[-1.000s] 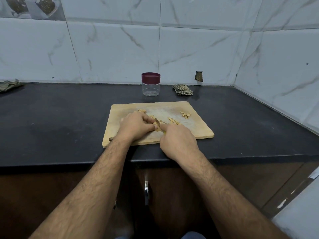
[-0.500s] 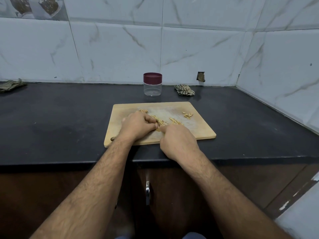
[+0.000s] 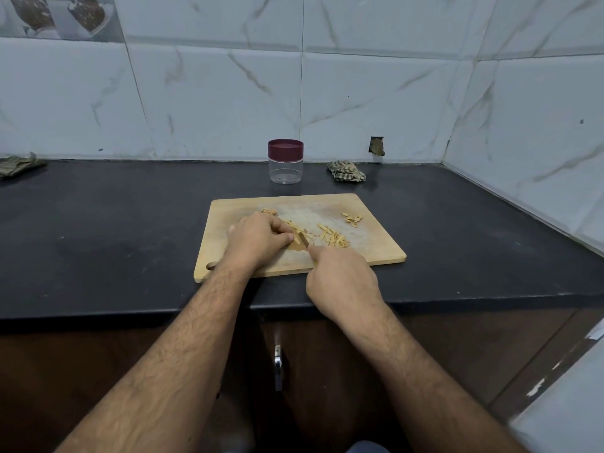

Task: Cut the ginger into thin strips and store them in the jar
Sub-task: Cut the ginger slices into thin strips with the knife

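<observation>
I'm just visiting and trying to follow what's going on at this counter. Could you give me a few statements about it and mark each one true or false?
1. The jar has its maroon lid on. True.
2. The jar stands on the cutting board. False: it stands on the black counter behind the board.
3. The right hand holds a knife. True.
4. Cut ginger strips already fill the jar. False: the jar looks empty; the strips lie on the board.
5. The left hand rests on the board. True.
</observation>
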Demonstrator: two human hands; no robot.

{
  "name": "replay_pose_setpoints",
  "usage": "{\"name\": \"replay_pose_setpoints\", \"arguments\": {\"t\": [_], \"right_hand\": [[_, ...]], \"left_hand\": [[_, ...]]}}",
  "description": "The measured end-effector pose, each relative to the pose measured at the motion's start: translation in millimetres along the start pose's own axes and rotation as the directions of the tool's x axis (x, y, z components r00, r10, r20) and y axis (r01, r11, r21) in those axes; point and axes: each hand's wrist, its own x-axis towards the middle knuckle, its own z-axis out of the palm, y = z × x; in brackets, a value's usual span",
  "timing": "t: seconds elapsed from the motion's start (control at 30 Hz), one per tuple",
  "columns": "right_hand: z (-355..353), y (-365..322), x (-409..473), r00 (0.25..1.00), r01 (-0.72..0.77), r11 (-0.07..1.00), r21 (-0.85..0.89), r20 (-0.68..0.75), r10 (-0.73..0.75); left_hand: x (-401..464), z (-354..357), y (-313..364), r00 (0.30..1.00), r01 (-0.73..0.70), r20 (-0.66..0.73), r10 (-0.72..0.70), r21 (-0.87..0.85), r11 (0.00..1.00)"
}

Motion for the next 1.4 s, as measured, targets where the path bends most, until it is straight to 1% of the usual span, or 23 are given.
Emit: {"name": "replay_pose_setpoints", "arguments": {"t": [0.13,0.3,0.53,0.87,1.03,1.27,1.4], "right_hand": [[-1,3,-1,1.0,-0.001,1.0,0.014,-0.014,0.001],[-3,-1,5,1.0,0.018,1.0,0.025,-0.015,-0.018],[-1,-5,11,0.999,0.05,0.999,-0.002,-0.01,-0.05],[-1,-13,17,0.999,0.035,0.998,-0.047,0.019,-0.035],[-2,-2,-1,0.997,0.051,0.996,-0.075,0.059,-0.047],[-4,-1,-1,0.999,0.017,1.0,-0.017,0.03,-0.016],[-3,-1,1,1.0,-0.012,0.999,0.035,0.029,0.011]], "left_hand": [[0,1,-2,1.0,-0.014,-0.027,0.013,-0.046,0.999],[-1,1,-1,0.999,-0.028,-0.019,0.027,-0.044,0.999],[2,2,-4,1.0,-0.009,-0.012,0.008,-0.041,0.999],[0,0,0,1.0,-0.007,-0.025,0.006,-0.016,1.0],[-1,0,0,1.0,-0.002,-0.023,0.002,-0.004,1.0],[-2,-2,1,1.0,-0.024,-0.008,0.024,-0.014,1.0],[-2,-2,1,0.999,-0.026,-0.024,0.025,-0.046,0.999]]}}
